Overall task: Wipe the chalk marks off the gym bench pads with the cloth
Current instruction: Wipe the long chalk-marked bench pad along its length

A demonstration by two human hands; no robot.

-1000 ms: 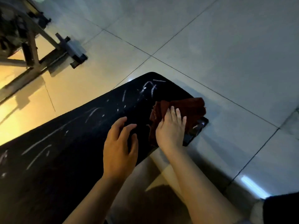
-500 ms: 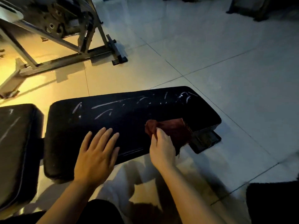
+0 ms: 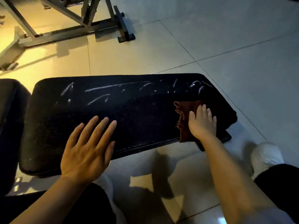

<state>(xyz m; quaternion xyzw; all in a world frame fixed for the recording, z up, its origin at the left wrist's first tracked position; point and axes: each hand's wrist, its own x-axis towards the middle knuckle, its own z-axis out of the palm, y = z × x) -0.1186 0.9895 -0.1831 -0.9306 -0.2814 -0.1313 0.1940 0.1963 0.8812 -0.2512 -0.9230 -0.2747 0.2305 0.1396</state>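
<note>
A long black bench pad point(image 3: 137, 110) lies across the middle of the view, with white chalk marks point(image 3: 103, 88) streaked along its far half. A dark red cloth point(image 3: 183, 110) sits on the pad's right end. My right hand point(image 3: 203, 123) presses flat on the cloth with straight fingers. My left hand point(image 3: 88, 151) rests flat and spread on the pad's near left part, holding nothing. A second black pad point(image 3: 9, 120) adjoins at the far left.
A grey metal gym frame point(image 3: 72, 26) stands on the tiled floor beyond the bench at the upper left. My white shoe point(image 3: 267, 157) and dark trouser leg are on the floor at the right, near the bench's end.
The view has swung left and back, bringing the whole pad into sight. My right hand stays flat on the cloth at the right end. My left hand has flattened onto the pad.
</note>
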